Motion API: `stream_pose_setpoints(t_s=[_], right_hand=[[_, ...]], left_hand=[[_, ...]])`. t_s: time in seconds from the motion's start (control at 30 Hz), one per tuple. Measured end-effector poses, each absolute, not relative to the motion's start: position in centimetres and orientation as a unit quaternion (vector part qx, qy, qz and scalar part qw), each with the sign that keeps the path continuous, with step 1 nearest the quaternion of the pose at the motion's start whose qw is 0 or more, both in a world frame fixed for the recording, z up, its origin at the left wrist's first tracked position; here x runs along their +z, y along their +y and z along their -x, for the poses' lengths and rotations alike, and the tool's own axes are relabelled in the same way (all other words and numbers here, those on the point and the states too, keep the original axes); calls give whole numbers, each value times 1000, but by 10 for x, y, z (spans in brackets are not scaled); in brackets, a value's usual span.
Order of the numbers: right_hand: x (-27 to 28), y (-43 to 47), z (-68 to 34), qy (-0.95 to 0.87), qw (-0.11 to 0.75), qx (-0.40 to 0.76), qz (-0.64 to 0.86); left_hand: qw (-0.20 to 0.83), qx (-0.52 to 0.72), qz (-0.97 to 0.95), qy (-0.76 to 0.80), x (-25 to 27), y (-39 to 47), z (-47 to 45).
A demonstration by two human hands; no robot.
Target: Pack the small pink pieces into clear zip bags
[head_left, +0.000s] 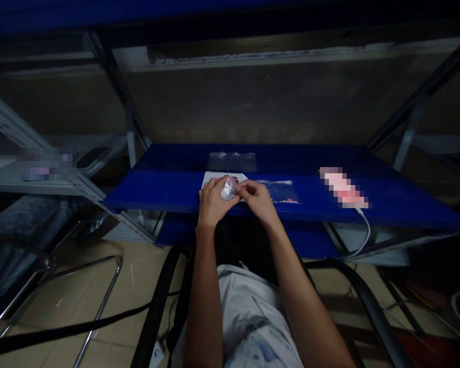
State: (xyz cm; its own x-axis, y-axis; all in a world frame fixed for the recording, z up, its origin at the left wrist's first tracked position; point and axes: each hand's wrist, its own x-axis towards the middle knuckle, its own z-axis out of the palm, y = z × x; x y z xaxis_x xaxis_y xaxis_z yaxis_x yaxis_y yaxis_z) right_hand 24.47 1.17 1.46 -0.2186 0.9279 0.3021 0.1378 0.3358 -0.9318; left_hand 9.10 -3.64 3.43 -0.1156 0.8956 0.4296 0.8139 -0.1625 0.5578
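Note:
My left hand (212, 203) is closed around a small shiny, silvery-clear piece (229, 190), perhaps a bit of plastic film; its exact kind is too small to tell. My right hand (257, 198) pinches at the right edge of that piece with thumb and forefinger. Under both hands lies a white sheet or card (211, 177), with pinkish-red bits along its top that the fingers partly hide. Close to the right hand lies a clear zip bag (281, 190) holding a few small coloured bits. A second clear bag (232, 161) lies flat farther back.
The blue shelf table (168, 179) has metal uprights at both sides. A blurred-out pinkish device (343, 188) with a white cable (368, 230) lies at the right. A black chair armrest (161, 301) stands to the left, and a blue shelf overhangs above.

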Motion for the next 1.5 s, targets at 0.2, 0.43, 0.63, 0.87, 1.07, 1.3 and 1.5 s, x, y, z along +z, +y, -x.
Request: stream_pose_setpoints(t_s=[0.2, 0.43, 0.63, 0.87, 1.07, 1.3, 1.5], right_hand=[[17, 9, -252, -646, 486, 419, 413], [14, 15, -250, -653, 473, 411, 425], [15, 12, -249, -660, 459, 417, 423], [16, 18, -247, -663, 467, 416, 411], [21, 13, -248, -634, 469, 481, 382], [21, 38, -265, -679, 462, 325, 468], [23, 64, -259, -813, 311, 207, 447]], left_hand=[[55, 375, -663, 645, 33, -34, -98], [55, 376, -657, 651, 30, -31, -95], [62, 394, -642, 655, 29, -36, -89], [68, 415, -642, 642, 23, -34, -84], [74, 442, -631, 633, 22, -32, -83], [67, 449, -624, 636, 21, -31, -77], [63, 434, -632, 638, 19, -31, -75]])
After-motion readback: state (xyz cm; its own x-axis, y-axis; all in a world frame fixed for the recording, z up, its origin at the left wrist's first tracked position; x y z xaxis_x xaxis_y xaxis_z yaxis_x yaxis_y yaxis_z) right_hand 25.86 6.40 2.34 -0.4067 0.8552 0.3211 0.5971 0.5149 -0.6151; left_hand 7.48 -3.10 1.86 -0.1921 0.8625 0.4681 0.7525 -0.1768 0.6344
